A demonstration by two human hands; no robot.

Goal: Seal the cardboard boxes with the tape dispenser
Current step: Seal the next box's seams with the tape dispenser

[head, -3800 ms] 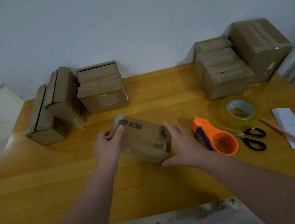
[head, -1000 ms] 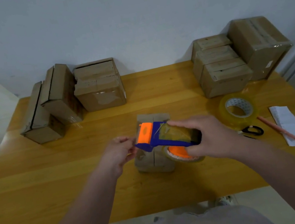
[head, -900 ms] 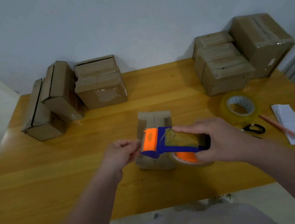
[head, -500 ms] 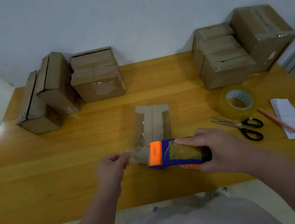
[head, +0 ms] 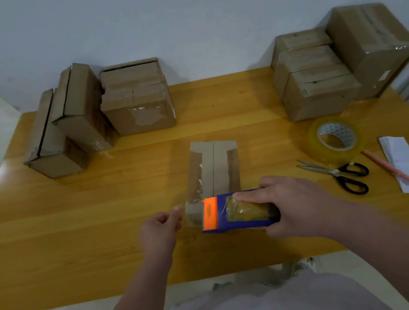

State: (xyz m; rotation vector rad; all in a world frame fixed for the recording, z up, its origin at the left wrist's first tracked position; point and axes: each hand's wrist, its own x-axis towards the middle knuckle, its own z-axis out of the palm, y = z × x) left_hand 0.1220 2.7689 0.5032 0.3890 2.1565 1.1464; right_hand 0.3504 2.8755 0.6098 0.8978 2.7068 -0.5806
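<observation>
Right hand [head: 297, 205] is clamped round the tape dispenser [head: 230, 212], forefinger laid along its top, probably to steady the blade end. The dispenser sits at the near end of the middle cardboard box [head: 214, 169], orange nose pointing left. The left hand [head: 157, 229] is just beside that end, with thumb and forefinger pinched together and the other fingers curled. It looks to be nipping the tape end [head: 189, 215]. The film is clear and barely shows, so that's a judgement. Holding the free end taut would let the strip start on the near face and then run up over the top.

The middle box lies flat on the tabletop [head: 75, 230], centre seam running away from the person, lined up for one straight pull. The seam looks bare, with old tape scars either side. This box is not yet sealed.

Counts:
- Cardboard boxes: eight as I see it. One is in the middle. Three are in the left group [head: 81, 107], two of them tipped and leaning. Four are in the right group [head: 320, 92], three small ones and one big one at the far corner, pushed back by the wall to keep the work area free.
- Dispensers: one.
- Spare tape roll [head: 333, 137]: one, lying flat.
- Scissors [head: 336, 176]: one pair, blades slightly apart.
- Pencil [head: 390, 169]: one.
- Folded paper [head: 405, 164]: one.

The small things sit together at the right, within reach of the right hand.
</observation>
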